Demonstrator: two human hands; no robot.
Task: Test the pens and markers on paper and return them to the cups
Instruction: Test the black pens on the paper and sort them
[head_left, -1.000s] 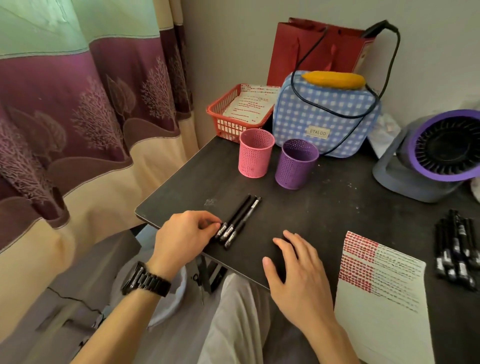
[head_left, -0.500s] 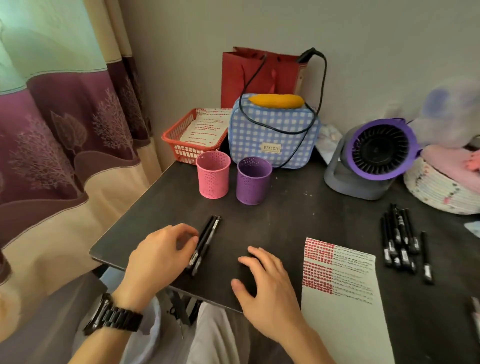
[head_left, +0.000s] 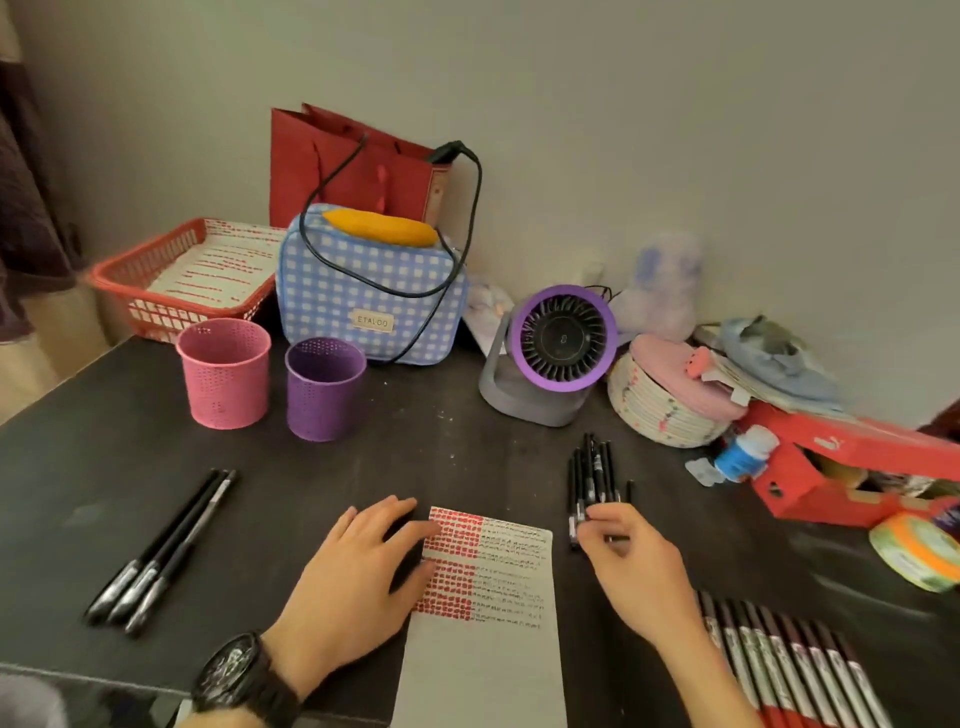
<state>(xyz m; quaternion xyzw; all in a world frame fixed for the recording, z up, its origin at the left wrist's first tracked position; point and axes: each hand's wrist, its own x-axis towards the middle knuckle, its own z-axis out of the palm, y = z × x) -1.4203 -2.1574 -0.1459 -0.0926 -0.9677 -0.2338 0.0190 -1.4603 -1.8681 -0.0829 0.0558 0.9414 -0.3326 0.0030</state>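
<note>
Black pens (head_left: 592, 478) lie bundled just right of the paper (head_left: 493, 649), their long axes running away from the person and their near ends pointing at the right hand (head_left: 634, 566). Its curled fingertips touch those ends; whether one pen is already pinched I cannot tell. The left hand (head_left: 353, 577) lies flat, fingers spread, on the paper's left edge, so the right is plainly nearer. The pink cup (head_left: 224, 374) and purple cup (head_left: 324, 389) stand well apart, far left.

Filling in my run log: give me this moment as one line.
left hand flat on paper | right hand at black pen pile, grip unclear | three pens lying left | pink cup, purple cup upright
</note>
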